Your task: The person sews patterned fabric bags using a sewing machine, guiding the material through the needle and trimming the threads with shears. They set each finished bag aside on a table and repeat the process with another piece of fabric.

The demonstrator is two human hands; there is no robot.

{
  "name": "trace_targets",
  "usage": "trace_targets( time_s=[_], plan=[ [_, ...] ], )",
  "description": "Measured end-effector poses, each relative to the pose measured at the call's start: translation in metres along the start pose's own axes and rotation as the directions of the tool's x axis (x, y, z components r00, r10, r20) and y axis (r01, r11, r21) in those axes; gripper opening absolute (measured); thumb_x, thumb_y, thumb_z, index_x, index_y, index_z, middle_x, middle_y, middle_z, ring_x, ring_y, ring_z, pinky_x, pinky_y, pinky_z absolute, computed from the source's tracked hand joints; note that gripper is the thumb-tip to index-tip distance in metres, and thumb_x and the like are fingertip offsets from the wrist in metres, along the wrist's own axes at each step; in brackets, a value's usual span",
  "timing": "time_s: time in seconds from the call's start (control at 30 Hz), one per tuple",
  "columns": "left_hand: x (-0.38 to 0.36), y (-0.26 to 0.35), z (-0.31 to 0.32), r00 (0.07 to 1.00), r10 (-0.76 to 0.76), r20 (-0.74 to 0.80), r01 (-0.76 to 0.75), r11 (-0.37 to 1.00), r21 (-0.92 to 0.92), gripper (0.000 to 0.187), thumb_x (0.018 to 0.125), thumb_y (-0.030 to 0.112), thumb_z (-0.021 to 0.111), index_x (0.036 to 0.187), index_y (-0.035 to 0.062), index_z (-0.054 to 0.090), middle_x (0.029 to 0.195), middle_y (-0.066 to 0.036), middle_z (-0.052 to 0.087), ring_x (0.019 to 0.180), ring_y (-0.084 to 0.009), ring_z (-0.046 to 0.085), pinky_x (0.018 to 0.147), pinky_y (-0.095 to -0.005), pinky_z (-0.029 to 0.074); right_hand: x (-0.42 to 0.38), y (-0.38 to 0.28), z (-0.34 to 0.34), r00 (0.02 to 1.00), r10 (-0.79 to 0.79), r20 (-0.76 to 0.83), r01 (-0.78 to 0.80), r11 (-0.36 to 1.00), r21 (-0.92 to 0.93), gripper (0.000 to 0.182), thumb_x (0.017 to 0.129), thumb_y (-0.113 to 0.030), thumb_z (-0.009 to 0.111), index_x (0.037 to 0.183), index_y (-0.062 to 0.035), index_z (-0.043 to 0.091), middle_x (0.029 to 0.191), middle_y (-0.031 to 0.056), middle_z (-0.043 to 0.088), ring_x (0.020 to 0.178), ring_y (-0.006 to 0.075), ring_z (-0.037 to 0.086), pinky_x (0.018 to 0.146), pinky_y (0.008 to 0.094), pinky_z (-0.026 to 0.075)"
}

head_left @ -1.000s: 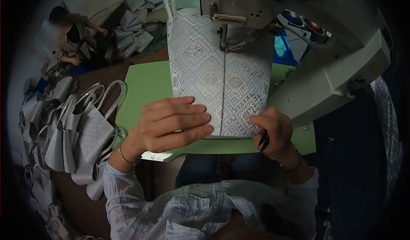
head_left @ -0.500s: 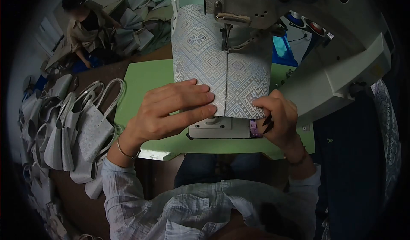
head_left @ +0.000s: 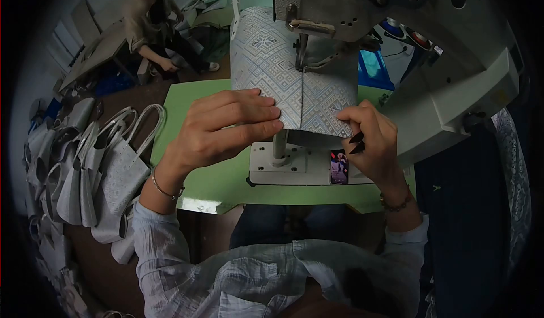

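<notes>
My left hand (head_left: 226,126) lies on the blue-and-white patterned fabric piece (head_left: 272,74) beneath the grey metal sewing head (head_left: 334,5); its grip I cannot tell. My right hand (head_left: 373,139) clasps a black pointed tool (head_left: 356,138) at the fabric's edge.

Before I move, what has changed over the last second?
The patterned bag has slid away from the wearer under the sewing machine's needle; the left hand and right hand went with it. This uncovered the machine's post and a phone. The co-worker has moved rightward in the picture. Nothing was visibly grasped or released; the black pointed tool stays in the right hand.
</notes>
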State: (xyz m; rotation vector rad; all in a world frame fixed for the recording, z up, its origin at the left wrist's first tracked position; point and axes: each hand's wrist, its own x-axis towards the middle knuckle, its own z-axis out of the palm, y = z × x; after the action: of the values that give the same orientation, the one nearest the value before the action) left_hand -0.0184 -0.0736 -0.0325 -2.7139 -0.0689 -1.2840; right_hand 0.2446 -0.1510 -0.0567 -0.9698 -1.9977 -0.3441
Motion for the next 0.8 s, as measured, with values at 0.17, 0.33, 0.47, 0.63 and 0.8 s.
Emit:
trace_targets(
  time_s=[0.17,0.33,0.47,0.63,0.8],
  plan=[
    [0.006,-0.010,-0.001,1.000,0.025,-0.002,-0.025,0.999,0.030,0.013,0.072,0.006,0.077,0.084,0.0072,0.073,0.091,-0.007,0.072,0.090,-0.0222,0.071,0.084,-0.0387,0.059,0.008,0.001,-0.002,1.000,0.005,0.002,-0.005,1.000,0.007,0.039,0.061,0.007,0.072,0.095,-0.0027,0.057,0.076,0.0092,0.059,0.058,0.0217,0.062,0.048,0.0330,0.046],
    [0.008,-0.018,0.000,0.999,0.041,0.008,-0.041,0.998,0.037,0.014,0.073,0.004,0.076,0.086,0.0060,0.073,0.091,-0.008,0.072,0.088,-0.0217,0.070,0.081,-0.0364,0.060,0.012,0.008,0.000,0.999,0.018,0.027,-0.016,0.999,-0.049,0.038,0.061,0.008,0.072,0.094,-0.0030,0.057,0.079,0.0081,0.060,0.063,0.0189,0.063,0.052,0.0322,0.048],
    [0.011,-0.024,0.000,0.999,0.039,0.037,-0.042,0.996,0.077,0.017,0.072,0.004,0.076,0.089,0.0063,0.073,0.091,-0.008,0.071,0.087,-0.0217,0.070,0.080,-0.0353,0.060,0.016,0.013,0.001,0.997,0.064,0.035,-0.063,0.997,-0.051,0.037,0.062,0.009,0.070,0.094,-0.0032,0.058,0.079,0.0073,0.060,0.064,0.0182,0.063,0.053,0.0318,0.049],
    [0.014,-0.033,0.004,0.999,0.022,0.045,-0.024,0.999,0.037,0.019,0.073,0.000,0.073,0.091,0.0064,0.072,0.093,-0.007,0.070,0.087,-0.0218,0.070,0.078,-0.0341,0.060,0.019,0.019,0.002,0.995,0.094,0.045,-0.090,0.993,-0.080,0.035,0.065,0.009,0.067,0.096,-0.0053,0.058,0.079,0.0056,0.060,0.063,0.0175,0.062,0.053,0.0314,0.049],
    [0.018,-0.042,0.006,0.999,0.029,0.031,-0.030,0.999,0.034,0.024,0.070,-0.004,0.071,0.092,0.0062,0.072,0.095,-0.007,0.070,0.087,-0.0219,0.070,0.075,-0.0316,0.059,0.020,0.026,0.004,0.991,0.123,0.042,-0.120,0.990,-0.075,0.034,0.067,0.007,0.067,0.097,-0.0067,0.058,0.076,0.0052,0.059,0.064,0.0180,0.062,0.053,0.0318,0.048]
  ],
)
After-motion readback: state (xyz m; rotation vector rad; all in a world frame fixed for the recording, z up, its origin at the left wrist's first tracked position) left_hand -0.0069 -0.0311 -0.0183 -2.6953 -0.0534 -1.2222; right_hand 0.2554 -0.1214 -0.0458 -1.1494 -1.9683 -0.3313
